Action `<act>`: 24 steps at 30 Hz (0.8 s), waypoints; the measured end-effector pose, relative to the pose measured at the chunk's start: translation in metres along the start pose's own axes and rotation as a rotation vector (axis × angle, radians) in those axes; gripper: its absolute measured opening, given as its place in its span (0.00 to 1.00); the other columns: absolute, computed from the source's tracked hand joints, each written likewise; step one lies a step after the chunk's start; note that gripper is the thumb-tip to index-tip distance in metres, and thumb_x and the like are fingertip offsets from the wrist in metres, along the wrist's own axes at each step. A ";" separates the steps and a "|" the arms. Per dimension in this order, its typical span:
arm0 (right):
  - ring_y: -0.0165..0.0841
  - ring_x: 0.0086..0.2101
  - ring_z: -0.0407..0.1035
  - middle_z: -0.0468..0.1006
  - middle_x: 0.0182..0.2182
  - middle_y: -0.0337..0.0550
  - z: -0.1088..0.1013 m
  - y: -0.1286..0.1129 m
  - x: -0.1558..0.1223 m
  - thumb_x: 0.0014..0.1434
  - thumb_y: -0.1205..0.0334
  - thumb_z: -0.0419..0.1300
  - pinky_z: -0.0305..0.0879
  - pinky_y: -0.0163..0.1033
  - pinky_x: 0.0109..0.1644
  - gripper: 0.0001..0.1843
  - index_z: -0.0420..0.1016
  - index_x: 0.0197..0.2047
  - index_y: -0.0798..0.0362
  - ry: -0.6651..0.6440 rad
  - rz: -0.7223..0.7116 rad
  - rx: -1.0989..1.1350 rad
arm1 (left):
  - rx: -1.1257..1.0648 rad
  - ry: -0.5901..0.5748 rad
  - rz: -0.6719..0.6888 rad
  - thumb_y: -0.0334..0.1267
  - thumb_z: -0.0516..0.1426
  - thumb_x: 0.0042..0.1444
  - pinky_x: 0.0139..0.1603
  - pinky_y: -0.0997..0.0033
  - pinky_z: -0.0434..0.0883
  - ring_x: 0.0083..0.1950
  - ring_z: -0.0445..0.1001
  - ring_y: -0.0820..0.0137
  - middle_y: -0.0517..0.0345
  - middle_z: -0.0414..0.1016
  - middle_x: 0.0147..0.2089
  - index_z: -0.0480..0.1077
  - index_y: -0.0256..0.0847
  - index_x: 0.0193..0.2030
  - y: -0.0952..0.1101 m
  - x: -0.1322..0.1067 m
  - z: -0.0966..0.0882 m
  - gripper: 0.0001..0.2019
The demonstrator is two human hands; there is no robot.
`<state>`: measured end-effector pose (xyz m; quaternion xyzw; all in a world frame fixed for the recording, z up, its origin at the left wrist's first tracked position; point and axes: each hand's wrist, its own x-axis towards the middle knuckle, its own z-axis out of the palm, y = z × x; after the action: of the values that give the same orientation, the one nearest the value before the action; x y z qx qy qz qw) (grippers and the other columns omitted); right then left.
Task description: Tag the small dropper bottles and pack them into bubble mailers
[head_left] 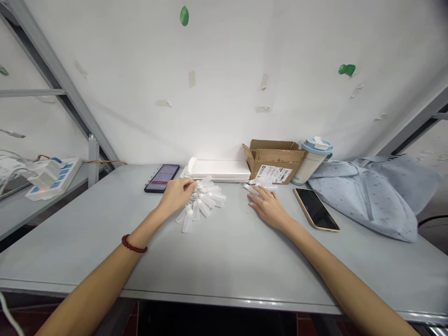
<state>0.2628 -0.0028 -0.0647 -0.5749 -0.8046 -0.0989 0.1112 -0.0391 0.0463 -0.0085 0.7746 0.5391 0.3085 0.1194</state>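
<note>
A bunch of small translucent plastic tags (206, 200), fanned out and apparently joined by thin white strings, lies on the grey table. My left hand (178, 192) is closed in a pinch at the bunch's upper left edge; its fingertips partly hide what they grip. On the right, my right hand (268, 205) lies with fingers stretched over a smaller group of the same clear tags (252, 188), in front of the cardboard box. The palm and fingers cover part of that group.
Behind the tags lie a stack of white flat pieces (220, 169) and an open cardboard box (276, 161). A lidded cup (311, 161), a phone (317, 210) and a pale blue bag (364, 198) stand right. Left are another phone (163, 178) and a power strip (58, 179).
</note>
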 end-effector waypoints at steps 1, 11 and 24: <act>0.44 0.60 0.50 0.59 0.60 0.53 0.000 0.001 0.000 0.65 0.57 0.43 0.53 0.54 0.55 0.19 0.68 0.53 0.52 0.001 0.002 0.005 | 0.006 0.022 -0.027 0.41 0.48 0.54 0.31 0.72 0.60 0.30 0.69 0.68 0.57 0.76 0.28 0.73 0.37 0.26 -0.002 0.002 -0.002 0.15; 0.42 0.49 0.60 0.72 0.47 0.49 -0.004 0.001 0.001 0.64 0.60 0.46 0.58 0.48 0.50 0.15 0.71 0.47 0.49 0.033 0.010 0.124 | 0.083 0.086 -0.177 0.38 0.49 0.51 0.36 0.69 0.64 0.33 0.73 0.63 0.51 0.79 0.31 0.75 0.36 0.33 -0.029 0.015 -0.003 0.15; 0.37 0.37 0.66 0.77 0.32 0.44 -0.021 -0.008 -0.003 0.62 0.64 0.50 0.56 0.44 0.45 0.10 0.72 0.37 0.50 0.260 -0.027 0.284 | 0.121 0.090 -0.115 0.36 0.49 0.52 0.40 0.68 0.66 0.39 0.74 0.61 0.51 0.79 0.35 0.75 0.37 0.37 -0.026 0.011 0.005 0.14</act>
<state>0.2569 -0.0138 -0.0459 -0.5249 -0.7971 -0.0591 0.2927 -0.0532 0.0668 -0.0220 0.7335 0.6052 0.3025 0.0657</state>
